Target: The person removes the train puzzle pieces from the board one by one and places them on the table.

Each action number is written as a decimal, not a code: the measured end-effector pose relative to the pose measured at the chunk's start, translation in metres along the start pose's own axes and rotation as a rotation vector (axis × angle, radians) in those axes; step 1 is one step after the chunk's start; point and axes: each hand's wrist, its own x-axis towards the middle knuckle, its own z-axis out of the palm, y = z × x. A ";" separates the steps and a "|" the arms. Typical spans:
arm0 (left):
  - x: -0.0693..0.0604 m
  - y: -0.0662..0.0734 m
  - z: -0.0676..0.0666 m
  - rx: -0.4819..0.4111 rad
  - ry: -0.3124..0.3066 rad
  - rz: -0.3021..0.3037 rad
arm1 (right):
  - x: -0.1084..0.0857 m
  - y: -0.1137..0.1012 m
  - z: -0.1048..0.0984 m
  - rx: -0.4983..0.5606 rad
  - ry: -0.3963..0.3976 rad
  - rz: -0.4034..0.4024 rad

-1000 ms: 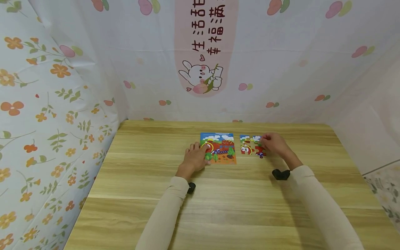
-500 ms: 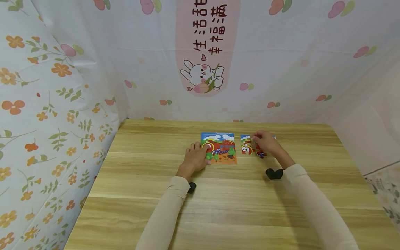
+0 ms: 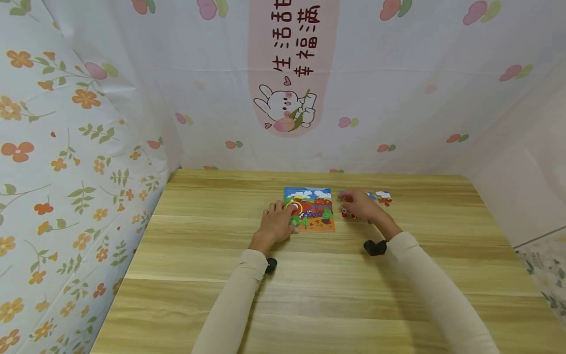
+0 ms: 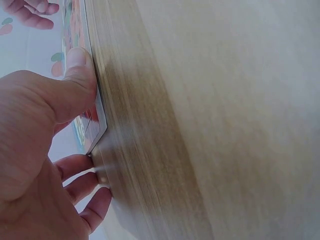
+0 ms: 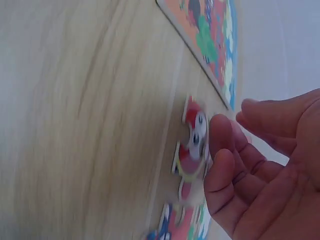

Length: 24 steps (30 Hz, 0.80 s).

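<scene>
A picture board (image 3: 317,223) of a red train lies near the back of the table. My left hand (image 3: 276,222) rests at its left side; in the left wrist view the thumb (image 4: 77,75) presses on the board's face, and the other fingers touch the table beside the corner. Just right of the board, my right hand (image 3: 361,204) hovers over loose jigsaw pieces (image 3: 383,195), partly hiding them. In the right wrist view its fingers are loosely bent, thumb apart, nothing visible between them. A piece with two cartoon eyes (image 5: 196,132) lies beside the fingertips.
The wooden table (image 3: 300,305) stretches in front of both arms. A printed cloth (image 3: 199,88) hangs behind the table's back edge, with a flowered one (image 3: 57,196) along the left. Small black devices (image 3: 375,248) sit at both wrists.
My right hand has moved left across the loose pieces, toward the picture board. Pieces at the right end now show, while those at the left are partly covered. The left hand stays put.
</scene>
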 end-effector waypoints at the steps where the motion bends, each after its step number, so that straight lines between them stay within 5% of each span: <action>1: 0.000 0.000 0.000 0.001 0.001 0.000 | 0.001 -0.003 0.002 -0.016 0.007 -0.007; 8: -0.002 0.000 -0.002 -0.001 0.000 0.001 | 0.008 -0.016 0.015 -0.091 0.093 -0.015; 18: -0.002 0.000 -0.002 -0.002 0.007 0.013 | 0.016 -0.026 0.025 -0.199 0.083 0.007; 24: -0.001 -0.001 -0.001 -0.002 0.004 0.008 | 0.019 -0.033 0.027 -0.335 -0.043 -0.006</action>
